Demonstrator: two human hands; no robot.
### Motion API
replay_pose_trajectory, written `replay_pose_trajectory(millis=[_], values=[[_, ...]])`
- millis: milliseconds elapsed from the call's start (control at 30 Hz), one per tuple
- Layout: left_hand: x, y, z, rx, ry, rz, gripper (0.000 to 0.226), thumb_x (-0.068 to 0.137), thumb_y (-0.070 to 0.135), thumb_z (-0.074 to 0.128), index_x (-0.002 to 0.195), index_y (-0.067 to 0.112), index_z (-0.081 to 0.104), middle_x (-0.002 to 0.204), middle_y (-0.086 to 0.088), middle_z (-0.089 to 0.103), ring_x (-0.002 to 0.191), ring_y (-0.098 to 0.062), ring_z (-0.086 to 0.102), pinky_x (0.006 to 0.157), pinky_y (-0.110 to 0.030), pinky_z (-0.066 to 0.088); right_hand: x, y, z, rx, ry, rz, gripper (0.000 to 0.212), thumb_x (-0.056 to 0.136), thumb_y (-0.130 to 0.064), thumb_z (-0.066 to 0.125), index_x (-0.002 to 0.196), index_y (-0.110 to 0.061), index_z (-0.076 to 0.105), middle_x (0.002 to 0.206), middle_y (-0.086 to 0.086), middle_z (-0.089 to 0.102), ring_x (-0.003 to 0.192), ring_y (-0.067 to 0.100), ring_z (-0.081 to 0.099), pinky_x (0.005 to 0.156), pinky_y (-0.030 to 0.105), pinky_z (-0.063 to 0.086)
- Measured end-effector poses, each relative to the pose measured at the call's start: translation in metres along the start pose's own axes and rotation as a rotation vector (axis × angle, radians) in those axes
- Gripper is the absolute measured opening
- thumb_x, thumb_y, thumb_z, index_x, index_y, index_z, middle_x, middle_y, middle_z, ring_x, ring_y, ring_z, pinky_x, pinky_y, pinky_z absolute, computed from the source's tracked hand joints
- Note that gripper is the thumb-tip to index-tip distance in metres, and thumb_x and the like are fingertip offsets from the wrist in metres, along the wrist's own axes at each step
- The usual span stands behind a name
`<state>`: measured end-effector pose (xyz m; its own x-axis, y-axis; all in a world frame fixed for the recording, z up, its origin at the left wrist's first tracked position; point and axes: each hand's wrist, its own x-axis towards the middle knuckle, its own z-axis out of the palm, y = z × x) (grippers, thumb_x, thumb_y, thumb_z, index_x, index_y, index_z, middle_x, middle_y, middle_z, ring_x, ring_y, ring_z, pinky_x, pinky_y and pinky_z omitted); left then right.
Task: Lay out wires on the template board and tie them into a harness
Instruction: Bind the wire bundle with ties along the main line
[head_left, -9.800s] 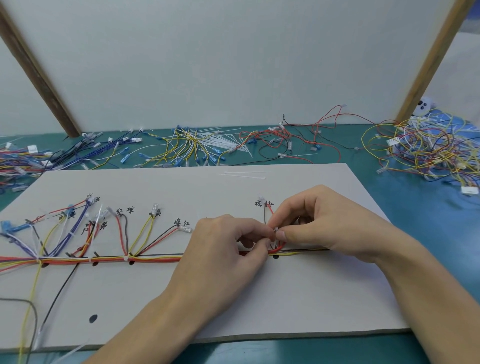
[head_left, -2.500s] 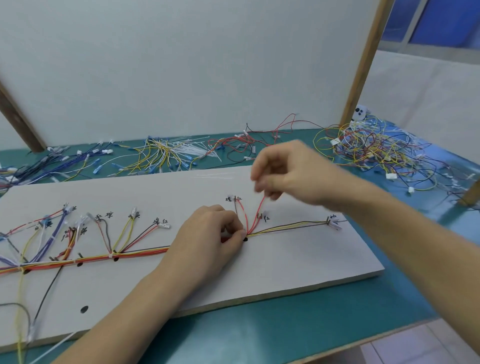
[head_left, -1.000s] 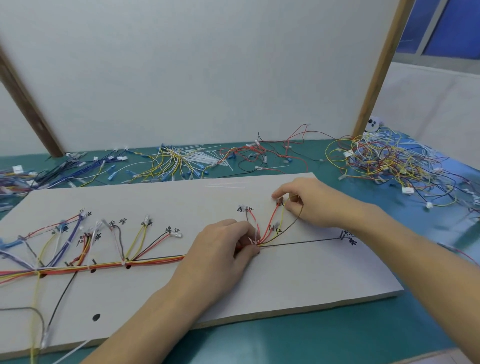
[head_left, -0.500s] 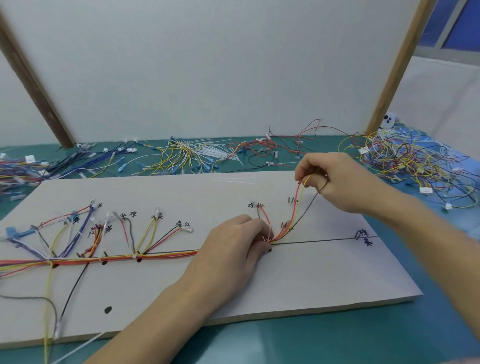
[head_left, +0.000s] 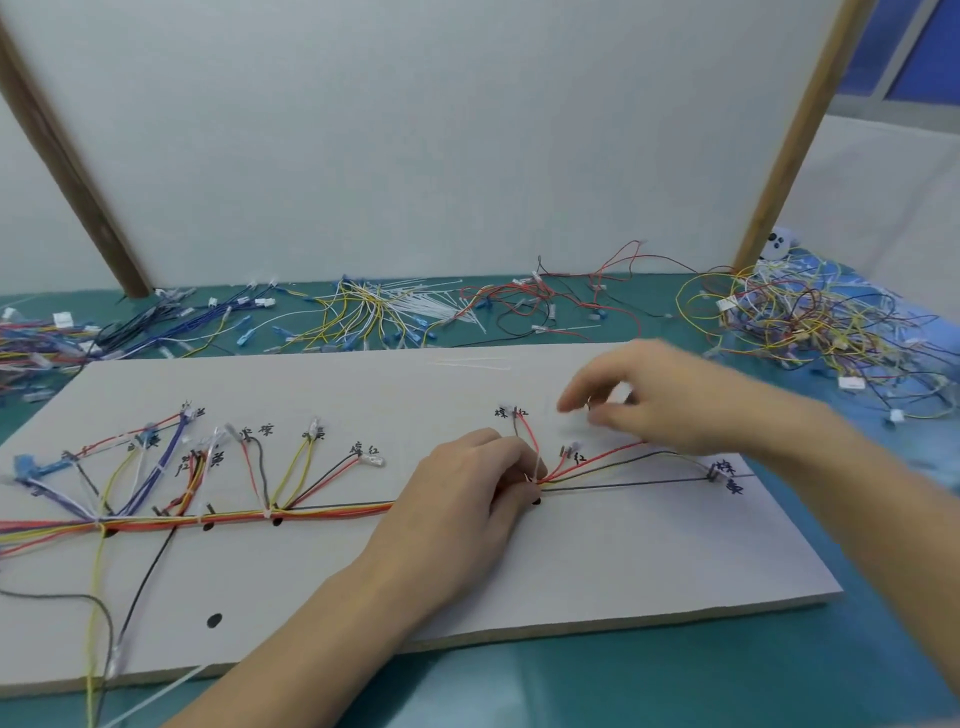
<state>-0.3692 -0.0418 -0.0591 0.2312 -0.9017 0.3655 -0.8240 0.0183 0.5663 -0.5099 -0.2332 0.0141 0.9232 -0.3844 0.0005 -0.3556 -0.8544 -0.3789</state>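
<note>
Wires (head_left: 311, 514) run in a tied bundle along the white board (head_left: 597, 571), and the left hand (head_left: 467, 499) pins the branch point, fingers curled down on the strands near the board's middle. To its right, the right hand (head_left: 660, 400) hovers blurred over the loose red, yellow and black ends; whether its grip holds a wire, I cannot tell. Best move here, I'd say: keep that left pinch firm, draw each end taut to its drawn mark, then tie with a zip tie (head_left: 470, 362) lying at the board's far edge.
</note>
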Motion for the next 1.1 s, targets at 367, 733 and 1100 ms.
replay_pose_trajectory(millis=[367,733,1100], values=[[0.0,0.001,-0.001,-0.001,-0.007,0.0,0.006,0.095,0.023,0.069,0.1,0.027,0.07,0.09,0.013,0.061,0.086,-0.004,0.054,0.08,-0.026,0.046,0.013,0.0,0.019,-0.071,-0.094,0.006,0.026,0.09,-0.002,0.065,0.084,-0.027,0.067,0.081,-0.01,0.068,0.074,0.001,0.062,0.073,0.027,0.053],[-0.001,0.007,-0.004,-0.07,0.043,-0.023,0.008,0.095,0.019,0.066,0.092,0.025,0.063,0.085,0.011,0.066,0.083,-0.008,0.058,0.077,-0.029,0.048,0.02,-0.012,0.015,0.672,-0.011,0.198,0.017,0.1,-0.025,0.066,0.096,-0.009,0.069,0.085,0.009,0.069,0.069,0.017,0.069,0.06,0.034,0.061],[-0.001,0.004,-0.004,-0.096,0.058,-0.064,0.008,0.091,0.019,0.07,0.089,0.026,0.067,0.081,0.016,0.069,0.078,-0.004,0.061,0.073,-0.022,0.05,0.065,-0.034,0.04,0.281,0.009,0.25,0.01,0.09,-0.017,0.071,0.083,-0.014,0.077,0.073,0.014,0.069,0.048,0.015,0.047,0.046,0.024,0.041]])
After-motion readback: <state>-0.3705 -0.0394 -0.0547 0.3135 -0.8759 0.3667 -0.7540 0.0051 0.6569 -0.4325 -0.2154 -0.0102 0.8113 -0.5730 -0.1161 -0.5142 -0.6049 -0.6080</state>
